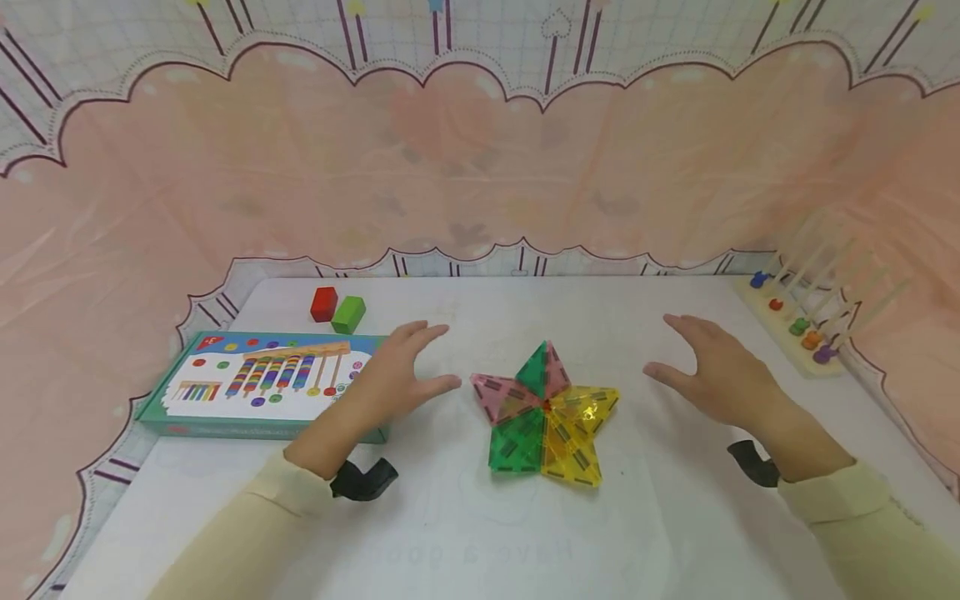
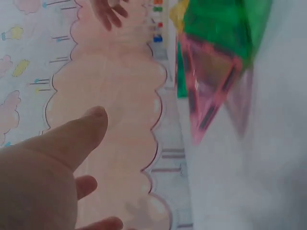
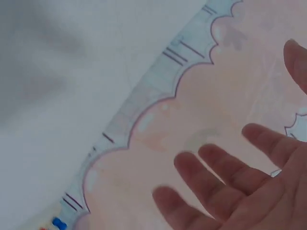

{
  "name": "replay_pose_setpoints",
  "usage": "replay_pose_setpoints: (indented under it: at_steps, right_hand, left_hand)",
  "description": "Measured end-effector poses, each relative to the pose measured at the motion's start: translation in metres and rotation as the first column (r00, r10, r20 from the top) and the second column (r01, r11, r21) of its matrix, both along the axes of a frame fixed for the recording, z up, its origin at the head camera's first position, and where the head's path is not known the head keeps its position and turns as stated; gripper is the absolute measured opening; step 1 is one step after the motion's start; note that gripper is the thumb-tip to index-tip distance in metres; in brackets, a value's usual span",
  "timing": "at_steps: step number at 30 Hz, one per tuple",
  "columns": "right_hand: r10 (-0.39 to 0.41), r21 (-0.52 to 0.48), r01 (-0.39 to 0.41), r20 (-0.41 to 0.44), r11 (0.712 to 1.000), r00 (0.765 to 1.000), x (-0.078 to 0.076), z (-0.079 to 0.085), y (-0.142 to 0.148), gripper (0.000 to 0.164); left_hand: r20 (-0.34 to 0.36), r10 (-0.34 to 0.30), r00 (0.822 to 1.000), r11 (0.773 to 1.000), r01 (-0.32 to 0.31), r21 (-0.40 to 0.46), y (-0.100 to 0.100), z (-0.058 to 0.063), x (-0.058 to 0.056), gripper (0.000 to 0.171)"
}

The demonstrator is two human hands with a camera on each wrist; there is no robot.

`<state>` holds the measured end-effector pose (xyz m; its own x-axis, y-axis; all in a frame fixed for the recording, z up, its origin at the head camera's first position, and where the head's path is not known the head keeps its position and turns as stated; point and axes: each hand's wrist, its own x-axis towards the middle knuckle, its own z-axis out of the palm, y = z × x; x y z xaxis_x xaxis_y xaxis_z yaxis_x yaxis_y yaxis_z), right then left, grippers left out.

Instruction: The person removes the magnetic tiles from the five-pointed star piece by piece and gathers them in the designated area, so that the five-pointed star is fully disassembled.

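- Currently, the tile star [image 1: 546, 408] lies below the frame's centre — touching neither hand.
- Left hand [image 1: 393, 375] and right hand [image 1: 712, 371]: empty, fingers loosely extended.
- Uneven squeezing could split its seams — a low left swing, nudge the box [image 1: 262, 387], frame left.

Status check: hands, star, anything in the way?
Left hand, right hand: both empty, touching nothing. Tile star lying between them. Toy box partly behind left hand, not blocking star.

Your left hand [image 1: 393, 375] hides bit of toy box [image 1: 262, 387]. Sleeves [image 1: 232, 542] run off bottom. Left wrist view: tile star [image 2: 216, 31] blurry, top cut off.
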<state>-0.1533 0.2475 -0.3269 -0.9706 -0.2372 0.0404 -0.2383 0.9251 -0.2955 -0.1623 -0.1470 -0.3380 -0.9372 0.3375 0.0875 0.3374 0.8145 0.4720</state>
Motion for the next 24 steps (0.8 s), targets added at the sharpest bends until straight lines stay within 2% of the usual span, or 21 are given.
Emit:
replay_pose_setpoints:
  at_steps: [2,7,13,16,24]
  right_hand:
    - [0.016,-0.083,-0.013,0.036,0.996,0.999,0.001,-0.010,-0.004,0.086]
    - [0.059,-0.257,-0.023,0.137,0.966,0.989,0.002,-0.034,-0.014,0.069]
    - [0.117,-0.396,0.004,0.282,0.918,0.952,0.002,-0.052,-0.024,0.058]
    - [0.153,-0.441,-0.002,0.307,0.898,0.939,-0.001,-0.058,-0.027,0.051]
    - [0.195,-0.510,0.018,0.362,0.860,0.912,-0.008,-0.070,-0.032,0.033]
  left_hand:
    - [0.045,-0.024,0.999,0.996,0.020,0.087,0.008,-0.011,0.003,0.066]
    - [0.146,-0.066,0.987,0.974,0.031,0.226,0.026,-0.036,0.005,0.060]
    - [0.282,-0.118,0.952,0.930,0.006,0.369,0.039,-0.060,-0.003,0.065]
    - [0.312,-0.132,0.941,0.918,-0.003,0.397,0.044,-0.067,-0.007,0.064]
    - [0.369,-0.099,0.924,0.923,-0.053,0.381,0.050,-0.079,-0.016,0.045]
